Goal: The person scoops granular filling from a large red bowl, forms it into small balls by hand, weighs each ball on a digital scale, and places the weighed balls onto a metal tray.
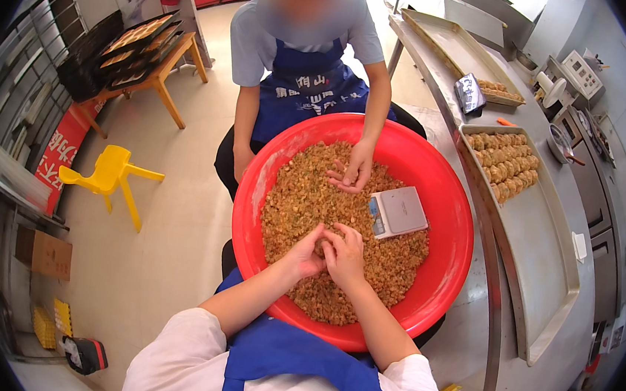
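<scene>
Over the large red basin (443,281), my left hand (308,253) and my right hand (345,256) meet with curled fingers around a small clump of crumbly mixture, mostly hidden by the fingers. Beneath them the basin is filled with the same brown, grainy mixture (348,299). A small white digital scale (401,209) rests on the mixture to the right, beyond my right hand. Across from me, a co-worker's hand (354,171) hangs palm-up over the basin; their other hand (241,161) is down by its far left rim.
On the metal counter (527,385) at right, a long tray (537,267) holds rows of brown balls (504,164); another tray (453,44) lies farther back. At left stand a yellow chair (112,172), a wooden table (163,82) with stacked dark trays, and a cardboard box (51,254).
</scene>
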`<state>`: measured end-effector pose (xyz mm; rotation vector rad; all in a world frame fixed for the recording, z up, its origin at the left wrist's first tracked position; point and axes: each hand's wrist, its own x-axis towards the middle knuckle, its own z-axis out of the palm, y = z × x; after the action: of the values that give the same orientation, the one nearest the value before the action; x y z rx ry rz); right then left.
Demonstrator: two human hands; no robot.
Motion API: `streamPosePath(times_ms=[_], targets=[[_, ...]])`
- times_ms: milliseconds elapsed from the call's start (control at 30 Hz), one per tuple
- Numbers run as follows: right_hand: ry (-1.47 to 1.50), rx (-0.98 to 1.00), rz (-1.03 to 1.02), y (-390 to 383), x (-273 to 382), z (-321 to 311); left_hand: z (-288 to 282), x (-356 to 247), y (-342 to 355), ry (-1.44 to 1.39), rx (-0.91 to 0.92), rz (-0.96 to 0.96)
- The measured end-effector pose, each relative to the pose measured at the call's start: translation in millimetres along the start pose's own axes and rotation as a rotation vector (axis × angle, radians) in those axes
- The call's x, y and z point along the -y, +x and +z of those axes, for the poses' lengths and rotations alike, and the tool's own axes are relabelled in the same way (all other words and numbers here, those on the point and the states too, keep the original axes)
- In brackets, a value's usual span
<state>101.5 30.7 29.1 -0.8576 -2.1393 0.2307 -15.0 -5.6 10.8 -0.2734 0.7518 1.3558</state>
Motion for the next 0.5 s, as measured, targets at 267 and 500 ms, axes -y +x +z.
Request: streamPosePath(times_ms=[267, 500], targets=[[0.316, 0.106, -0.058, 3, 4, -4, 0, -3, 3, 0.163, -0.115, 0.072], [0.015, 0.051, 0.129, -16, -26, 8, -1, -3, 8, 0.189, -0.089, 0.027]])
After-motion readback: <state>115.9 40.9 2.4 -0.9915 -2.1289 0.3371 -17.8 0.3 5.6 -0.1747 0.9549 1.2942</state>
